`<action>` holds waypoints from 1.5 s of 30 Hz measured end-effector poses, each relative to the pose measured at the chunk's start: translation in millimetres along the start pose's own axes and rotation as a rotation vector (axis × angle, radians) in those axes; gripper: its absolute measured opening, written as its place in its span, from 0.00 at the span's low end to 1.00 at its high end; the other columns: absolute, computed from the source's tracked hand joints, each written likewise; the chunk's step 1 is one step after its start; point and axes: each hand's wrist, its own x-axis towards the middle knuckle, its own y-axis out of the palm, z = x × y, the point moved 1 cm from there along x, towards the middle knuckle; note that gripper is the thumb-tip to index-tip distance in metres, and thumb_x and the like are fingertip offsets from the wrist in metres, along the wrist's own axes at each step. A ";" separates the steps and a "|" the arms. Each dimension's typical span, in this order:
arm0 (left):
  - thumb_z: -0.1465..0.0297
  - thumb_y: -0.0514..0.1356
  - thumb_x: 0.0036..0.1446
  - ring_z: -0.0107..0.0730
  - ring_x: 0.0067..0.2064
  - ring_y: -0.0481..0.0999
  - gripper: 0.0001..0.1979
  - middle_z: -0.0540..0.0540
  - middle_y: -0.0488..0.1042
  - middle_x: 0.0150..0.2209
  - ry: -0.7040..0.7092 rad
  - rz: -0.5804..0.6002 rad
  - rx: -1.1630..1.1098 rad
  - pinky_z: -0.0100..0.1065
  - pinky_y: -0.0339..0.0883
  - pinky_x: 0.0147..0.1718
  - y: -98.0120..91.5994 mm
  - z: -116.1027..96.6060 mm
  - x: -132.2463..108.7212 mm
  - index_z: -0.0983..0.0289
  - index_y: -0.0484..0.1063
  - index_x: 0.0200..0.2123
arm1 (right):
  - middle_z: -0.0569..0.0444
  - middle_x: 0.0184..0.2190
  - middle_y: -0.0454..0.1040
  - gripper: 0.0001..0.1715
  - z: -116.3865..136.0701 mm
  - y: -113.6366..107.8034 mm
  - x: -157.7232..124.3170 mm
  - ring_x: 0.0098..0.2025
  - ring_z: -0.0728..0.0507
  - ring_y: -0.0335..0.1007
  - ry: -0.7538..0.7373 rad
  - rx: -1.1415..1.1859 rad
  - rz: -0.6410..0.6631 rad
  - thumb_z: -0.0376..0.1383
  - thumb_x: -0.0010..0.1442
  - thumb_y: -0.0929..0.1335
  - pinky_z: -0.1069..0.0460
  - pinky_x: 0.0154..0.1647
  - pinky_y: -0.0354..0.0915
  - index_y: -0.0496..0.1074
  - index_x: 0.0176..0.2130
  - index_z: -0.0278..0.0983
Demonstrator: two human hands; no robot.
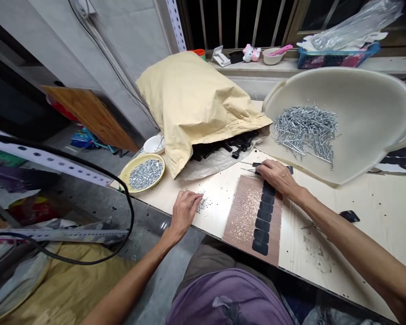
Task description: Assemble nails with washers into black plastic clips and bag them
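Observation:
My left hand (183,208) is closed in a pinch at a small pile of tiny metal pieces (205,203) on the table; whatever lies between its fingertips is too small to name. Over the far end of a brown rough-surfaced board (242,212), my right hand (276,175) has its fingers closed on thin metal pins (248,170) that stick out to the left. Black flat pieces (263,225) lie in a row along the board, running under the right hand. Another black piece (290,169) shows just beyond its knuckles.
A yellow sack (203,95) spills black parts (237,146) at the back. On the right stands a large pale basin (365,117) with many metal pins (306,131). Left are a yellow dish (124,177) of metal bits and a white bowl (152,144). A black cable (133,212) loops at left.

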 end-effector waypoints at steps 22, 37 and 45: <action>0.70 0.49 0.63 0.35 0.35 0.61 0.14 0.57 0.69 0.32 0.329 0.278 0.218 0.35 0.57 0.31 17.2 -0.5 14.1 0.58 0.75 0.41 | 0.51 0.42 0.74 0.19 93.2 -43.1 -70.1 0.44 0.45 0.71 0.219 0.409 -0.158 0.31 0.62 0.62 0.49 0.46 0.70 0.68 0.53 0.41; 0.64 0.57 0.57 0.30 0.31 0.70 0.10 0.54 0.73 0.30 -0.248 0.125 -0.545 0.32 0.64 0.31 26.1 -27.1 22.3 0.65 0.71 0.31 | 0.49 0.38 0.70 0.16 133.8 -40.7 -44.5 0.37 0.45 0.70 0.346 0.588 -0.195 0.34 0.63 0.61 0.50 0.36 0.70 0.71 0.49 0.41; 0.64 0.64 0.50 0.23 0.28 0.70 0.13 0.51 0.72 0.27 -0.549 0.012 -1.242 0.28 0.65 0.32 48.1 -79.4 31.4 0.68 0.71 0.33 | 0.51 0.35 0.70 0.19 143.1 -44.8 -25.9 0.35 0.47 0.68 0.352 0.502 -0.118 0.34 0.65 0.59 0.53 0.34 0.66 0.68 0.53 0.42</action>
